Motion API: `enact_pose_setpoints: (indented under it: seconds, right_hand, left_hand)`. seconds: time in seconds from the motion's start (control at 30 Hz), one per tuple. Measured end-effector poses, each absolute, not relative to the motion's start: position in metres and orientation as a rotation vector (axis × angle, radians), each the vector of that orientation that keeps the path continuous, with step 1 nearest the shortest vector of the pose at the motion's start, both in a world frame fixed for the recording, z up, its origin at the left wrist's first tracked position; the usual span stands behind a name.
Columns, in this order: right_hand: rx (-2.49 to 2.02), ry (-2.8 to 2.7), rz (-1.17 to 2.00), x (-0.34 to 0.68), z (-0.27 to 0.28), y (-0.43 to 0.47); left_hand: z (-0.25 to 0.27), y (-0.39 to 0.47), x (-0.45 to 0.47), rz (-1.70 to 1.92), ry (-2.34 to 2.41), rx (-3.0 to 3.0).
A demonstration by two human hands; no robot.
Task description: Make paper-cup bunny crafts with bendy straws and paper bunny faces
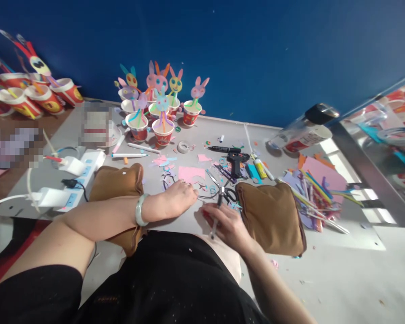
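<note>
My left hand [172,200], a pale bangle on its wrist, rests low over the table with its fingers curled together. Whatever is in those fingers, if anything, is hidden. Just beyond it lies a piece of pink paper [191,173] among small scraps. My right hand [227,224] grips a pen [213,228], which slants up past the fingers near the table's front edge. Close beyond this hand are black-handled scissors [230,195], with a black glue gun [236,164] farther back.
Brown cushions [273,218] flank the work area. Paper cups with rabbit figures [163,131] stand along the blue wall. On the left is a white power strip [83,177] with cables. Pipe cleaners [319,193], coloured paper and a clear bottle [290,132] occupy the right.
</note>
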State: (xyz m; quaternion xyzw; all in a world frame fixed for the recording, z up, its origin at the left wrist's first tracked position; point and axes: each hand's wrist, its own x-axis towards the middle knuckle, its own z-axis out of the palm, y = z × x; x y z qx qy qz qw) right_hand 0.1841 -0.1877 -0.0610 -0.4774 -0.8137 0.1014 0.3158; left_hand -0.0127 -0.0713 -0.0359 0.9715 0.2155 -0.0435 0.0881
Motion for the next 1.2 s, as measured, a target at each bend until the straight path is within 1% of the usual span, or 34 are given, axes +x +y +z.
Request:
enact_pose_setpoints:
  seconds: [0.1, 0.17, 0.23, 0.37, 0.47, 0.67, 0.87, 1.1, 1.2]
  right_hand:
    - [-1.338, -2.036, 0.278, 0.200, -0.037, -0.165]
    - [-1.446, -1.937, 0.295, 0.205, -0.024, -0.143]
    - [-1.496, -1.942, 0.386, 0.204, -0.017, -0.118]
    - [-1.460, -2.026, 0.539, 0.195, -0.025, -0.073]
    - [-1.453, -2.103, 0.498, 0.192, -0.041, -0.054]
    - [-1.432, -2.175, 0.409, 0.200, -0.064, -0.047]
    - [-1.432, -2.248, 0.322, 0.199, -0.075, -0.045]
    - [-1.485, -2.169, 0.455, 0.207, -0.069, -0.048]
    - [-1.548, -2.073, 0.461, 0.211, -0.066, -0.050]
  left_hand:
    - [-0.028, -0.073, -0.007, -0.263, 0.711, 2.814]
    - [-0.029, -0.073, -0.003, -0.264, 0.671, 2.821]
    - [-0.034, -0.072, -0.001, -0.220, 0.683, 2.852]
    - [-0.043, -0.073, 0.000, -0.059, 0.732, 2.940]
    - [-0.045, -0.073, 0.001, -0.007, 0.792, 3.009]
    - [-0.044, -0.074, 0.002, -0.051, 0.892, 3.032]
    - [-0.049, -0.076, 0.004, -0.137, 0.999, 3.008]
    - [-0.052, -0.078, 0.007, -0.240, 0.996, 2.927]
    - [-0.053, -0.078, 0.008, -0.290, 0.982, 2.914]
